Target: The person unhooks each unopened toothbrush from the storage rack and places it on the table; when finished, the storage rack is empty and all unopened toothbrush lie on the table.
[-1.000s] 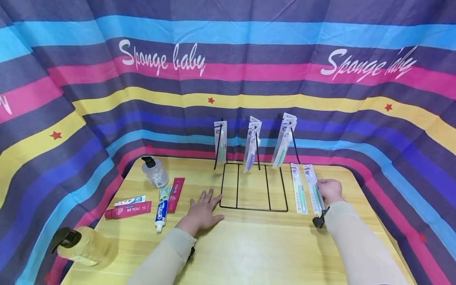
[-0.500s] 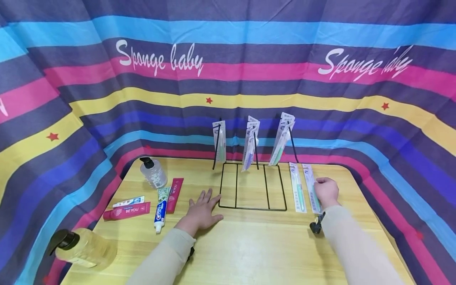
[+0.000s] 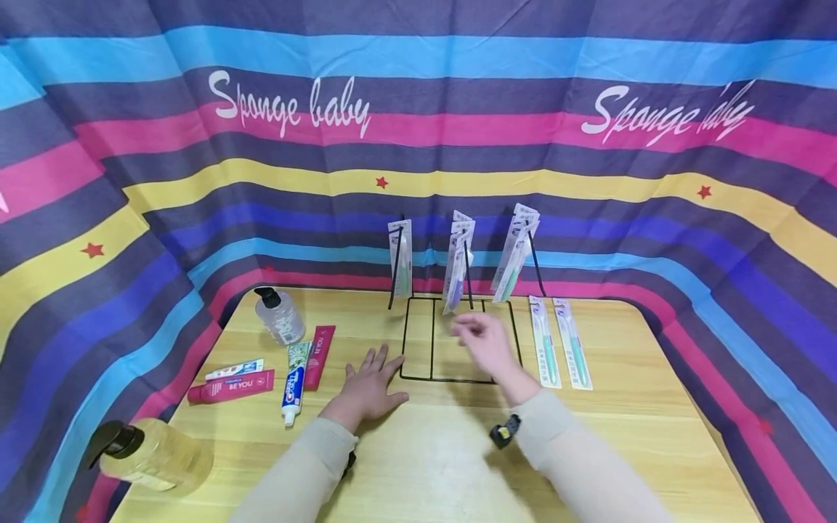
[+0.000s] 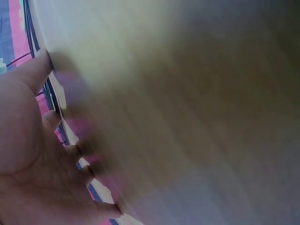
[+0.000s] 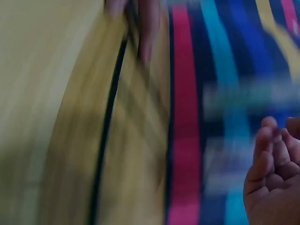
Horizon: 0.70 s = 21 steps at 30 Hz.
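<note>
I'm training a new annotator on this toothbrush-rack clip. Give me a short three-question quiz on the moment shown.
1. True or false: the right hand grips a toothbrush pack.
2. How many toothbrush packs lie flat on the table to the right of the wire rack?
3. What does the left hand rest on? A) the table B) a toothpaste tube C) the pump bottle

Key: 1. False; it is above the rack's base and holds nothing. 2. Two. 3. A; it lies flat, fingers spread, beside the rack.
</note>
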Available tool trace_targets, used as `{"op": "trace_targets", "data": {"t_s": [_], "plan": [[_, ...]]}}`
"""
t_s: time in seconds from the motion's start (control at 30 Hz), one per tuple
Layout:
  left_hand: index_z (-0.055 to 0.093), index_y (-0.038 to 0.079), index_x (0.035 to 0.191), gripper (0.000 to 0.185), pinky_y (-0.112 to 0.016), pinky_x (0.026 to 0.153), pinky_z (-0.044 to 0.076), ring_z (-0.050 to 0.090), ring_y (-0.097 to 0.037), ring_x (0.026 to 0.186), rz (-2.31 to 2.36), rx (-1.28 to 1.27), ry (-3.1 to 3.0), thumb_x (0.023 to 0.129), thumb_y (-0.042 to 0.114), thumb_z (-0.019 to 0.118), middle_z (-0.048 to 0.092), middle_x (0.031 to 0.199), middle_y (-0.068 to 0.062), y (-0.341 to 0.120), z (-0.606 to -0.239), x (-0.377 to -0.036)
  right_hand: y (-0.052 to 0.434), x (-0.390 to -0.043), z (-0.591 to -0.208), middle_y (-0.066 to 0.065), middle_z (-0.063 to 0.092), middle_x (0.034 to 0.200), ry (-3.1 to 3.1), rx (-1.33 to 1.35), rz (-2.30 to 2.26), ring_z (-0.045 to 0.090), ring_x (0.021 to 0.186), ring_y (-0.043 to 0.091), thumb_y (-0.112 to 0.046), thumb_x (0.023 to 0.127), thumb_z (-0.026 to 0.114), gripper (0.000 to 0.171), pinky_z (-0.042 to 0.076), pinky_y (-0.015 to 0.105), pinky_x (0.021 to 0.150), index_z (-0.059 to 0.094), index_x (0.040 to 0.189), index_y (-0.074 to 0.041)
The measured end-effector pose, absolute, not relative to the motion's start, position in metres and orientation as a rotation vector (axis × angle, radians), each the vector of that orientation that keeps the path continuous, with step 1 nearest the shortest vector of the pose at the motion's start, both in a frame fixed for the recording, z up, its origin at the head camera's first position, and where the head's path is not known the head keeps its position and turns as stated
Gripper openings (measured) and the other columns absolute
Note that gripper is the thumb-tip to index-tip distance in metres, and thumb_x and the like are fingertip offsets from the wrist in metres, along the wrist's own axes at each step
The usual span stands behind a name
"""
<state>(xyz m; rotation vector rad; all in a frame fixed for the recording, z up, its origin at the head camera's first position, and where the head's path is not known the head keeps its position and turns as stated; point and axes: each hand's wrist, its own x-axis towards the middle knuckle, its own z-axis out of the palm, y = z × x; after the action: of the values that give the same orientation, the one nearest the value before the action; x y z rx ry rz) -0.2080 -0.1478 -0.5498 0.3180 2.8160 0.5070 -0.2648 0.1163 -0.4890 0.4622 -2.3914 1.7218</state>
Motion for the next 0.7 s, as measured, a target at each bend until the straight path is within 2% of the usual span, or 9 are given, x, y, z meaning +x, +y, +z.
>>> {"op": "trace_targets", "data": {"t_s": [0.1,0.17,0.27,0.4,0.53,0.7], "plan": [[0.036,0.027,0.167,0.08,-0.082,0.117,0.009,0.008,-0.043,0.161,0.501,0.308,2.82,0.1,0.059,0.065,0.011,0.177,-0.015,-0.148,-0.55,-0.209,0.073,-0.265,-0.471,0.022,0.075,0.111,-2.349,0.681,1.72,0.073,0.094,0.037,0.003,0.095,0.074,0.038,0.063,0.036,0.079,0.064,0.132,0.009],[0.037,0.026,0.167,0.08,-0.083,0.116,0.01,0.009,-0.043,0.161,0.5,0.315,2.824,0.1,0.059,0.065,0.013,0.177,-0.015,-0.147,-0.552,-0.21,0.05,-0.269,-0.461,0.023,0.07,0.124,-2.32,0.688,1.745,0.069,0.106,0.037,0.001,0.096,0.074,0.05,0.061,0.042,0.086,0.055,0.142,0.009],[0.037,0.026,0.167,0.08,-0.083,0.116,0.013,0.011,-0.043,0.161,0.466,0.339,2.828,0.1,0.06,0.064,0.014,0.176,-0.016,-0.145,-0.555,-0.211,0.024,-0.28,-0.448,0.024,0.058,0.141,-2.287,0.527,1.842,0.061,0.125,0.039,-0.001,0.098,0.073,0.063,0.058,0.048,0.096,0.044,0.153,0.005],[0.039,0.026,0.166,0.081,-0.083,0.116,0.015,0.013,-0.044,0.16,0.442,0.349,2.833,0.099,0.063,0.064,0.016,0.176,-0.016,-0.143,-0.557,-0.21,0.005,-0.299,-0.437,0.025,0.047,0.154,-2.249,0.282,1.902,0.049,0.14,0.041,-0.004,0.102,0.069,0.066,0.051,0.049,0.109,0.036,0.158,0.002],[0.039,0.025,0.166,0.081,-0.083,0.116,0.014,0.013,-0.044,0.16,0.462,0.353,2.836,0.098,0.064,0.063,0.016,0.176,-0.017,-0.141,-0.554,-0.208,-0.003,-0.318,-0.43,0.018,0.049,0.155,-2.303,0.116,1.852,0.048,0.143,0.036,-0.009,0.105,0.066,0.061,0.045,0.046,0.116,0.039,0.159,-0.002],[0.038,0.027,0.166,0.081,-0.082,0.117,0.013,0.012,-0.043,0.161,0.447,0.337,2.845,0.099,0.064,0.063,0.015,0.176,-0.016,-0.146,-0.553,-0.21,-0.009,-0.331,-0.425,0.015,0.062,0.141,-2.378,0.042,1.823,0.06,0.129,0.031,-0.006,0.105,0.064,0.048,0.052,0.042,0.107,0.053,0.152,-0.003]]}}
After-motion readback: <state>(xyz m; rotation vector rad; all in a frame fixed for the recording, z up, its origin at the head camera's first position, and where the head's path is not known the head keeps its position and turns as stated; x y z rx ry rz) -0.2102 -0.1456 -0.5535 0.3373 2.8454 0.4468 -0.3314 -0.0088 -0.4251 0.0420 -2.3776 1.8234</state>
